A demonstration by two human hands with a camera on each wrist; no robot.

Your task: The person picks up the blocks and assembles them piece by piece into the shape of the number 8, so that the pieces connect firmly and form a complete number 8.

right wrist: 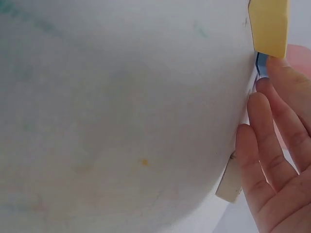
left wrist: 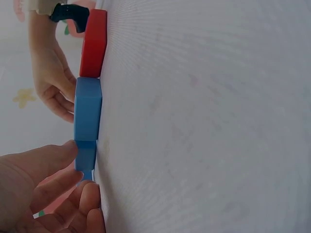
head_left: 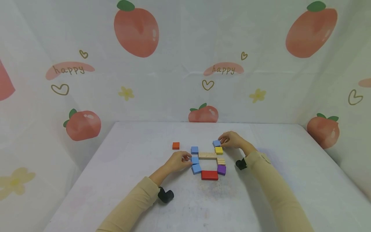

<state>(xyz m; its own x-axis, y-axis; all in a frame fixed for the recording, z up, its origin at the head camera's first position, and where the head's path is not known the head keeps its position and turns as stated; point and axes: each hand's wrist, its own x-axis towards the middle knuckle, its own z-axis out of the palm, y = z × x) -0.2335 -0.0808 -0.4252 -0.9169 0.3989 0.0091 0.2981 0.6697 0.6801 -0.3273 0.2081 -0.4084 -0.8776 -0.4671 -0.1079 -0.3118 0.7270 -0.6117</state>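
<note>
Small blocks form a ring on the table. On its left side, my left hand (head_left: 178,161) has thumb and index fingertips at the middle blue block (head_left: 195,160); the left wrist view shows this blue block (left wrist: 86,156) between them. At the far right corner, my right hand (head_left: 232,140) pinches another blue block (head_left: 216,143) behind a yellow block (head_left: 218,150). In the right wrist view the blue block (right wrist: 262,64) is mostly hidden by the thumb and the yellow block (right wrist: 269,26). A natural wood plank (head_left: 207,156) lies across the ring.
A red block (head_left: 209,175) closes the near side, beside a purple block (head_left: 221,169) and another blue one (head_left: 196,169). Ridged wood (head_left: 221,161) lies at right, a further blue block (head_left: 194,150) at far left. An orange block (head_left: 175,145) lies apart.
</note>
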